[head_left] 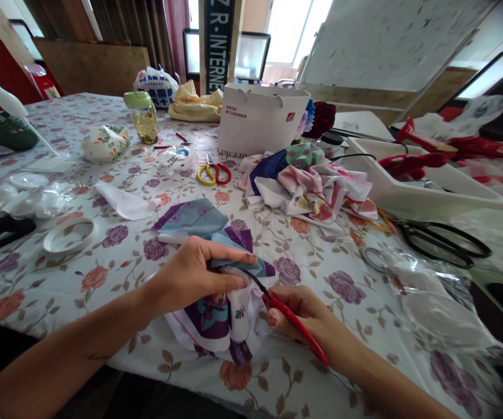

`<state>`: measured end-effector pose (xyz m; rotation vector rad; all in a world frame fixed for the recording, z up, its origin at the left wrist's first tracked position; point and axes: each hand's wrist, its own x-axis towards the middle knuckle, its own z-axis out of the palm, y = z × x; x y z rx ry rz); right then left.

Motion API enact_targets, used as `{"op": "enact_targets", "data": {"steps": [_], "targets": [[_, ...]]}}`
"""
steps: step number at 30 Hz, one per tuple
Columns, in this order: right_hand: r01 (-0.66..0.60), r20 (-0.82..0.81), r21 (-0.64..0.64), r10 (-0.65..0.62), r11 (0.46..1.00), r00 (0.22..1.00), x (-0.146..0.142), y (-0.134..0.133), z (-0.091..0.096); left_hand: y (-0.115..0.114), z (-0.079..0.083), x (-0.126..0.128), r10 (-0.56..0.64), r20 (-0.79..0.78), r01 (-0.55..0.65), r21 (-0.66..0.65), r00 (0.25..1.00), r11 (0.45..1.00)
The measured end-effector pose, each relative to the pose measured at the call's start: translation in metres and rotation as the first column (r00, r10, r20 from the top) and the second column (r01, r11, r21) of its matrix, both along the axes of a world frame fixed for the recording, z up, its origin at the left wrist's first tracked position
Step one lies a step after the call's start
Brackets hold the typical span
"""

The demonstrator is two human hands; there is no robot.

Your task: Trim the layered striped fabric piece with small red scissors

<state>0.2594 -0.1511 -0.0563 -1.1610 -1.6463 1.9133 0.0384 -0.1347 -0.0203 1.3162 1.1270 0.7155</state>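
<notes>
My left hand [199, 270] is closed on a patterned cloth [210, 317] in purple, blue and white, thumb and forefinger pressing a fold of it. In my right hand [299, 311] is a slim red-handled tool [306, 334] with a dark, curved front end. That end reaches into the fold between my left fingertips, so its tip is hidden and its exact kind cannot be made out. Part of the cloth hangs crumpled below my hands. Just beyond them a grey-blue and purple piece of cloth [194, 218] lies on the table.
Yellow-and-red-handled scissors [213, 173] lie beyond the cloth. A crumpled fabric pile [308, 183] is behind my right hand. To the right are black scissors [446, 240] and a white bin [391, 186]; to the left, a tape roll [70, 235]. A paper bag [255, 119] stands behind.
</notes>
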Motion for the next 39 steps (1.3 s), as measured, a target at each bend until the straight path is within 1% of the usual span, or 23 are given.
{"op": "enact_targets", "data": {"steps": [12, 20, 27, 32, 36, 39], "targets": [[0.002, -0.026, -0.003, -0.002, 1.000, 1.000, 0.003, -0.001, -0.007, 0.000, -0.005, 0.001, -0.031, -0.024, 0.031, -0.010, 0.999, 0.999], [0.002, -0.022, -0.007, -0.002, 1.000, 1.000, 0.003, -0.001, -0.008, 0.001, -0.009, 0.000, -0.044, -0.008, 0.044, -0.003, 0.999, 0.999], [-0.004, -0.007, 0.018, 0.004, 1.000, 1.000, 0.003, -0.001, -0.007, 0.002, -0.012, -0.002, -0.047, -0.018, 0.047, 0.015, 0.999, 0.999], [-0.005, 0.010, 0.051, 0.004, 0.999, 1.000, 0.002, -0.002, -0.005, 0.001, -0.011, -0.001, -0.039, 0.007, 0.039, 0.017, 0.999, 0.999], [0.004, 0.030, 0.058, -0.006, 0.998, 1.000, 0.000, 0.000, -0.004, 0.000, -0.006, 0.001, -0.025, 0.003, 0.025, -0.002, 1.000, 1.000], [0.006, 0.023, 0.050, -0.007, 0.999, 1.000, -0.001, 0.000, -0.004, -0.001, -0.003, 0.001, -0.021, 0.008, 0.021, 0.013, 1.000, 1.000]]}}
